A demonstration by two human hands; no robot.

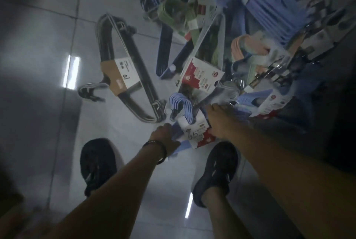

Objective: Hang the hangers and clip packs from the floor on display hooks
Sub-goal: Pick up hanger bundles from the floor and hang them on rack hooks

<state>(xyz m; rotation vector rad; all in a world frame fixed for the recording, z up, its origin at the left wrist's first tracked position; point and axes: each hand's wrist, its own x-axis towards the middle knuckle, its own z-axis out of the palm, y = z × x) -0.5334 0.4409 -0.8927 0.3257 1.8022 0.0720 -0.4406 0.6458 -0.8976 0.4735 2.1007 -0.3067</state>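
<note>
A pack of light blue hangers (pixel 189 121) with a red and white card sleeve lies on the tiled floor between my feet. My left hand (pixel 163 135) holds its left side, fingers tucked beneath the blue plastic. My right hand (pixel 216 121) grips the pack's right side at the card. A grey hanger pack (pixel 223 93) lies just beyond my right hand. A bundle of black hangers (pixel 123 69) with a brown and white label lies apart to the left.
A heap of hanger packs covers the floor at upper right: green (pixel 179 11), blue (pixel 269 9), peach (pixel 248 46) and a red and white carded pack (pixel 200 75). My two black shoes (pixel 98 163) (pixel 215 173) stand on the pale tiles. Everything is blurred.
</note>
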